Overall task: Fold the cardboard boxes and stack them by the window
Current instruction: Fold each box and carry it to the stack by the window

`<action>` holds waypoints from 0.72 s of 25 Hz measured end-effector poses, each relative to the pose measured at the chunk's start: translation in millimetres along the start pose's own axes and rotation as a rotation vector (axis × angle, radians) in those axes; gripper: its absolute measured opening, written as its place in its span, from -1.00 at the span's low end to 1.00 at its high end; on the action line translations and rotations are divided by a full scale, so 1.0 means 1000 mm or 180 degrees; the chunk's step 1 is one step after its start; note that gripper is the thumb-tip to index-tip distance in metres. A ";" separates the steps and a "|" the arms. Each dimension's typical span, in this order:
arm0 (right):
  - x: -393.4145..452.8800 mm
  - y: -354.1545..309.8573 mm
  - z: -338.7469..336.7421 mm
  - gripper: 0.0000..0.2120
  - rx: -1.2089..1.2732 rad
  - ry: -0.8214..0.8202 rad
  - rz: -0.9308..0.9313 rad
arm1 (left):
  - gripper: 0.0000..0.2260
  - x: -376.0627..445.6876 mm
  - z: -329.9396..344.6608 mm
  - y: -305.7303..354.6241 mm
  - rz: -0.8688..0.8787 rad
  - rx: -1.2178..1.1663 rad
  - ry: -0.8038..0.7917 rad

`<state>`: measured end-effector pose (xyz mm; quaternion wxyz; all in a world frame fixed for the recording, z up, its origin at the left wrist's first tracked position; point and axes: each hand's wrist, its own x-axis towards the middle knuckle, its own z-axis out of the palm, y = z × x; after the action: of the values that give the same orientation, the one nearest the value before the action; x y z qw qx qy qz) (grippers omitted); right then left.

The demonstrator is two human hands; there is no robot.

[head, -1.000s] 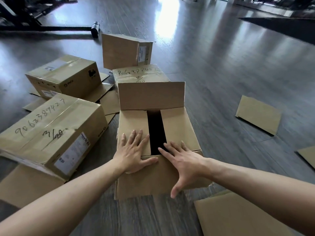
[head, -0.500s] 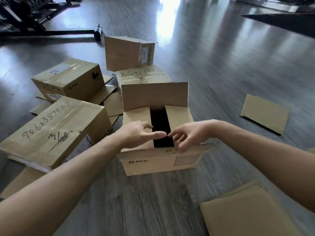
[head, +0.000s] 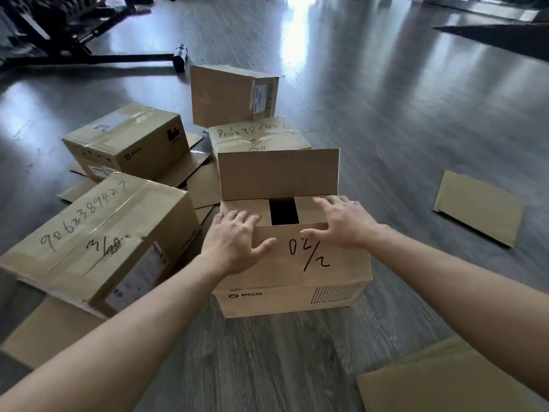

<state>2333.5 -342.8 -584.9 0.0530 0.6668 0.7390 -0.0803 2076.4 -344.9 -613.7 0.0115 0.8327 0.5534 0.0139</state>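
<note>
On the dark grey plank floor (head: 386, 144) stands a brown cardboard box (head: 292, 281), its far flap upright. The left hand (head: 234, 245) and the right hand (head: 341, 224), fingers spread, press its near flap down over the opening.

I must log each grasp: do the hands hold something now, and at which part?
Nothing is gripped. The left hand and the right hand lie with spread fingers on the near flap of the open box, pressing it.
</note>
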 end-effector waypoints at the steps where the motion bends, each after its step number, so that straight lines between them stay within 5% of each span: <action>1: 0.001 0.000 0.013 0.00 -0.0001 0.0040 0.0037 | -0.22 -0.001 0.011 0.001 -0.0060 -0.0073 -0.0126; 7: -0.002 0.011 0.074 0.06 0.0284 0.0034 0.0243 | -0.15 -0.003 0.051 0.002 -0.0206 -0.0349 -0.0572; 13: 0.002 0.015 0.088 0.03 0.0325 0.0346 0.0222 | -0.10 0.034 0.041 -0.011 -0.0683 -0.0453 -0.0359; 18: 0.003 0.014 0.090 0.00 0.0288 0.0360 0.0182 | -0.03 0.077 0.022 -0.028 -0.1349 -0.1265 -0.0012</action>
<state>2344.6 -356.0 -674.7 -0.0167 0.6929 0.7170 -0.0743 2080.9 -262.6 -635.5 0.1781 0.6799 0.7015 0.1179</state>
